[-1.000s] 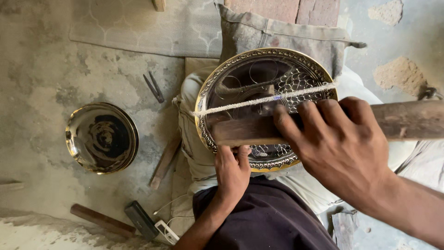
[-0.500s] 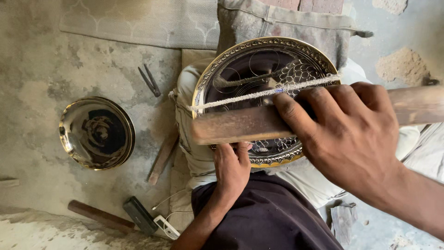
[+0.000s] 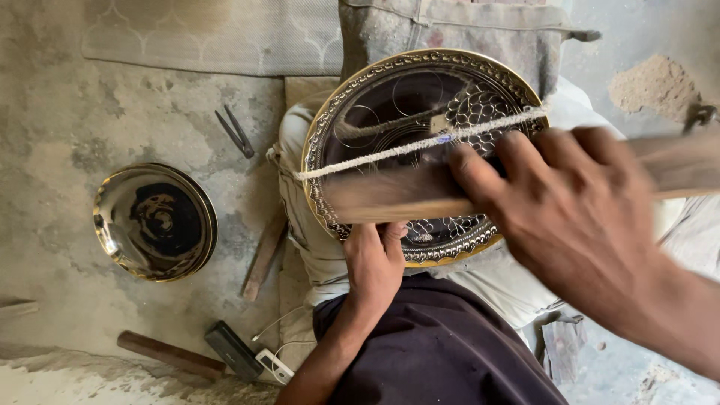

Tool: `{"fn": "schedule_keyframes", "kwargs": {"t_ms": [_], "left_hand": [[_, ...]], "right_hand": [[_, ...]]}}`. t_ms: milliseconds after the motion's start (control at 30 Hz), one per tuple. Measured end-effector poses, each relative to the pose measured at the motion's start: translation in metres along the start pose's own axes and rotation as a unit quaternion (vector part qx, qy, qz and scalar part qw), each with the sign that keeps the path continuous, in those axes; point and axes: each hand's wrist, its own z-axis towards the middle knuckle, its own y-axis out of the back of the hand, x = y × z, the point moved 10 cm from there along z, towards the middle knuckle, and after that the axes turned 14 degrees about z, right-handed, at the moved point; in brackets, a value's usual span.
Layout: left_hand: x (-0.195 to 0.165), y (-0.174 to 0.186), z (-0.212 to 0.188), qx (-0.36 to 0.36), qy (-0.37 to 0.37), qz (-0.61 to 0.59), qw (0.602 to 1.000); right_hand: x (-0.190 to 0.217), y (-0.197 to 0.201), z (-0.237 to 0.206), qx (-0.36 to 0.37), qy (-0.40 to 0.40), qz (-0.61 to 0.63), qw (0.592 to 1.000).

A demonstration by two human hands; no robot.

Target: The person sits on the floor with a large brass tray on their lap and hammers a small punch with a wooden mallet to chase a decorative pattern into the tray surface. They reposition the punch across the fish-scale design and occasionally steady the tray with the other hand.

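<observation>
Brass gleams on the round engraved plate (image 3: 390, 97) resting on our lap, propped on pale cloth above the concrete floor (image 3: 67, 97). Our left hand (image 3: 373, 264) grips its lower rim, fingers (image 3: 390, 231) curled over the edge. Our right hand (image 3: 577, 217), blurred, wraps its fingers (image 3: 480, 174) around a wooden stick (image 3: 390, 196) laid across the plate, with a white cord (image 3: 390, 150) stretched just above it. To the left on the floor lie a second shiny plate (image 3: 155, 222), a pair of dividers (image 3: 235, 131) and a hammer (image 3: 187, 354).
</observation>
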Motion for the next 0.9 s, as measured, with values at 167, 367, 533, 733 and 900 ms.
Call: {"fn": "schedule_keyframes", "kwargs": {"t_ms": [167,367,533,733,900], "left_hand": [[-0.022,0.010,0.012,0.001,-0.054,-0.017,0.998],[-0.043,0.003,0.025,0.057,-0.139,0.005,0.989],[-0.054,-0.016,0.041,0.190,-0.172,0.035,0.966],[-0.082,-0.035,0.045,0.315,-0.262,0.089,0.908],[-0.099,-0.047,0.037,0.359,-0.325,0.120,0.867]], "right_hand": [[-0.027,-0.003,-0.013,-0.070,-0.044,0.171,0.982],[-0.054,-0.038,-0.048,-0.065,-0.102,0.104,0.987],[-0.072,-0.077,-0.086,-0.074,-0.205,0.242,0.945],[-0.060,-0.135,-0.156,-0.147,-0.345,0.388,0.842],[-0.037,-0.170,-0.195,-0.152,-0.431,0.378,0.805]]}}
